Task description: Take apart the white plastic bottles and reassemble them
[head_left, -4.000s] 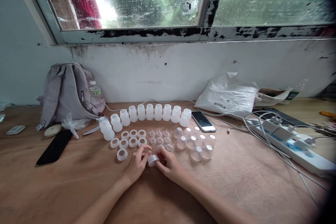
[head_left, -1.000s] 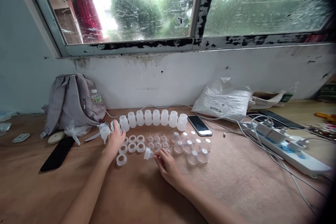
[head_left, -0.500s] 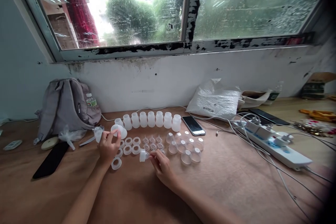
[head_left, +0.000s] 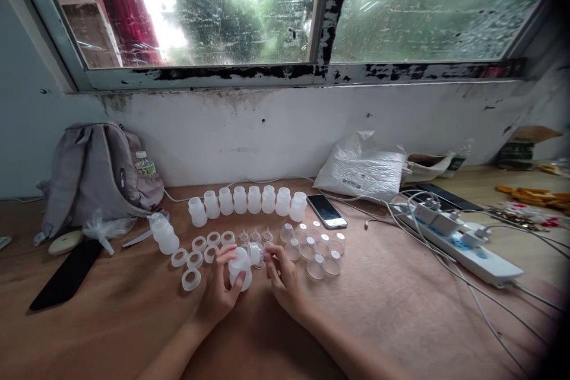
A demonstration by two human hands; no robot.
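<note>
My left hand (head_left: 222, 285) is wrapped round a frosted baby bottle (head_left: 240, 273), its neck tilted slightly towards the right hand. My right hand (head_left: 280, 273) pinches a clear bottle nipple set in a screw ring (head_left: 255, 253), close beside the bottle's neck. Partly covered by the hands are loose screw rings (head_left: 191, 279) on the left and loose nipples (head_left: 255, 236) behind. Clear domed caps (head_left: 316, 267) stand in a cluster to the right. Several more frosted bottles (head_left: 254, 199) form a curved row at the back, and another bottle (head_left: 167, 240) with a clear top stands at the left.
A phone (head_left: 327, 212) lies right of the bottle row. Farther right, a power strip (head_left: 472, 249) trails cables across the table. A silvery plastic bag (head_left: 363, 166) rests against the wall. A grey backpack (head_left: 95, 172) and a black flat pad (head_left: 66, 279) are at the left.
My left hand has brought a bottle from the far left to the middle front. My right hand, still pinching the nipple and ring, has shifted slightly right. The view has tilted slightly.
</note>
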